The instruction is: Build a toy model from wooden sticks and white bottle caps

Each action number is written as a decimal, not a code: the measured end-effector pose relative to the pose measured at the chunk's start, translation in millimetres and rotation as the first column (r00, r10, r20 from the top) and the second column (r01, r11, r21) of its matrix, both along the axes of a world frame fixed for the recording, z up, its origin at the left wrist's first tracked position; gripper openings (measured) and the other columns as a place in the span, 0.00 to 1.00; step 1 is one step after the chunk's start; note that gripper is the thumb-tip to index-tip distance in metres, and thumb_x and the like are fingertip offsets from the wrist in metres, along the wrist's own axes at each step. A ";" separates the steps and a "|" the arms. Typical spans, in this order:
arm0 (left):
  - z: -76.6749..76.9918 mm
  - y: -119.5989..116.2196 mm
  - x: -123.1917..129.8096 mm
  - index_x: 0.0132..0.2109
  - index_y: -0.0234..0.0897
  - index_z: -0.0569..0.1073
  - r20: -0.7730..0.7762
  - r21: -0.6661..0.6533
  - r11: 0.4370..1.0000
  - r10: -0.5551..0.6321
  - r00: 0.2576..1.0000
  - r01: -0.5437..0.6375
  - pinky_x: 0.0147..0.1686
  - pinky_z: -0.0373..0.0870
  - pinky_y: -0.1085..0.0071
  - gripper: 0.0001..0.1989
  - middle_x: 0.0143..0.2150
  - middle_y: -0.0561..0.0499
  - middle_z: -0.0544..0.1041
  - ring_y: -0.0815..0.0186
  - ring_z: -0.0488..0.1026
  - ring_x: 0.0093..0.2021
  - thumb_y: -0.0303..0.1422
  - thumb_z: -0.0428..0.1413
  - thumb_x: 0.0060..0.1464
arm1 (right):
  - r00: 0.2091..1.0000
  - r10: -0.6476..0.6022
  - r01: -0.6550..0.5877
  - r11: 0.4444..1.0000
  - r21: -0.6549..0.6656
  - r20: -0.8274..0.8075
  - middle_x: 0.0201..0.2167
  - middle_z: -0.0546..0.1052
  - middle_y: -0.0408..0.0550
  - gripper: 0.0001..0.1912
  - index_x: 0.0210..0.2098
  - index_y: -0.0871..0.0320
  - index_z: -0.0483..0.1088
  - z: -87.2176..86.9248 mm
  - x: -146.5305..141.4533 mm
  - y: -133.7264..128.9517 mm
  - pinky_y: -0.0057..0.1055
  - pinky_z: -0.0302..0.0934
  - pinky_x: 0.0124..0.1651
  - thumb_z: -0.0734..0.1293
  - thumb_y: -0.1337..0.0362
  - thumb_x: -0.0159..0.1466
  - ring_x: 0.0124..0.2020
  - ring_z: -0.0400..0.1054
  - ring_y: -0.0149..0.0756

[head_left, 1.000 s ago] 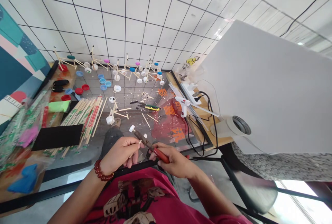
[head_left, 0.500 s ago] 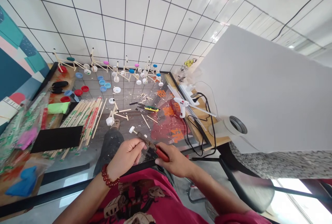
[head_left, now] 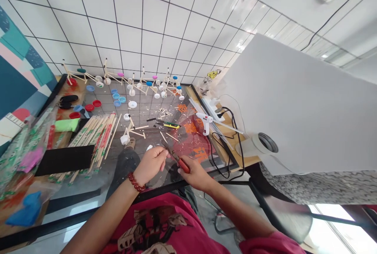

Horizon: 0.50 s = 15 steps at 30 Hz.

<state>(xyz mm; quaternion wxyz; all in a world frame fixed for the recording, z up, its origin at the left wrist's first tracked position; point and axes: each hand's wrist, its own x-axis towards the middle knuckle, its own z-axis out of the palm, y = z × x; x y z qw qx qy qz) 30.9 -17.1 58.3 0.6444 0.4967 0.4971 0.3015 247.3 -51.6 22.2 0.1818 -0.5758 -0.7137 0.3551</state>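
My right hand [head_left: 196, 173] is wrapped around the red handles of a pair of pliers [head_left: 183, 165], whose dark jaws point up and left. Close by the jaws, the thumb and fingers of my left hand [head_left: 153, 163] are pinched together; what they hold is too small and hidden to name. A small white piece [head_left: 149, 148] shows just beyond my left knuckles, partly covered. Past the hands lie thin wooden sticks [head_left: 172, 137] and a yellow-and-black utility knife [head_left: 171, 126]. A half-built stick frame with white wheels [head_left: 125, 139] stands left of them on the glass tabletop.
A white glue gun [head_left: 205, 122] with black cables stands at the right. Bundled sticks [head_left: 94, 132] and a black sheet [head_left: 65, 159] lie left. Blue caps [head_left: 117, 99] and red caps [head_left: 96, 103] sit further back, before stick models [head_left: 141, 83] along the wall. A large white panel [head_left: 300, 105] stands right.
My left hand has shifted up and right, covering more of the white piece. The pliers have turned steeper, and their jaws sit beside my left fingertips.
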 end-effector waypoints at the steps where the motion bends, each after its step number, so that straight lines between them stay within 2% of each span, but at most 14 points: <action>1: -1.1 0.5 0.5 0.33 0.37 0.75 0.001 0.005 1.000 0.005 1.000 -0.005 0.20 0.50 0.73 0.14 0.14 0.58 0.65 0.71 0.55 0.16 0.37 0.52 0.65 | 1.000 0.000 0.000 1.000 0.012 0.009 0.28 0.71 0.39 0.05 0.36 0.54 0.68 -0.1 0.7 1.3 0.28 0.56 0.35 0.65 0.66 0.59 0.30 0.63 0.33; 3: -4.1 0.7 0.8 0.33 0.37 0.75 0.021 -0.003 1.000 0.017 1.000 -0.017 0.20 0.49 0.73 0.13 0.14 0.58 0.65 0.72 0.55 0.15 0.38 0.53 0.64 | 1.000 0.011 -0.012 0.999 0.036 0.022 0.30 0.74 0.41 0.08 0.39 0.54 0.70 -0.8 1.8 2.4 0.29 0.57 0.36 0.66 0.66 0.59 0.31 0.66 0.34; 6: -8.1 -0.7 1.0 0.33 0.37 0.75 0.106 -0.090 0.996 0.027 0.994 -0.018 0.19 0.45 0.73 0.14 0.14 0.58 0.65 0.73 0.52 0.14 0.40 0.55 0.62 | 0.998 0.010 -0.016 0.993 0.116 0.056 0.30 0.76 0.43 0.09 0.39 0.54 0.71 -5.0 2.5 0.6 0.29 0.58 0.36 0.65 0.67 0.59 0.31 0.69 0.36; 10: -9.5 -4.0 2.7 0.33 0.37 0.74 0.182 -0.163 0.986 0.074 0.980 -0.044 0.19 0.44 0.73 0.15 0.13 0.58 0.65 0.75 0.50 0.14 0.43 0.57 0.61 | 0.983 -0.048 -0.001 0.964 0.265 0.178 0.32 0.79 0.48 0.12 0.43 0.55 0.72 -14.0 3.1 -2.8 0.30 0.57 0.35 0.65 0.69 0.59 0.31 0.71 0.39; 15: -9.5 -6.4 7.1 0.32 0.37 0.73 0.247 -0.188 0.977 0.147 0.958 -0.101 0.17 0.43 0.74 0.17 0.13 0.58 0.63 0.75 0.49 0.13 0.47 0.60 0.58 | 0.938 -0.155 0.042 0.938 0.344 0.309 0.40 0.81 0.54 0.21 0.50 0.57 0.72 -17.1 2.1 -1.4 0.31 0.60 0.36 0.67 0.68 0.56 0.38 0.75 0.44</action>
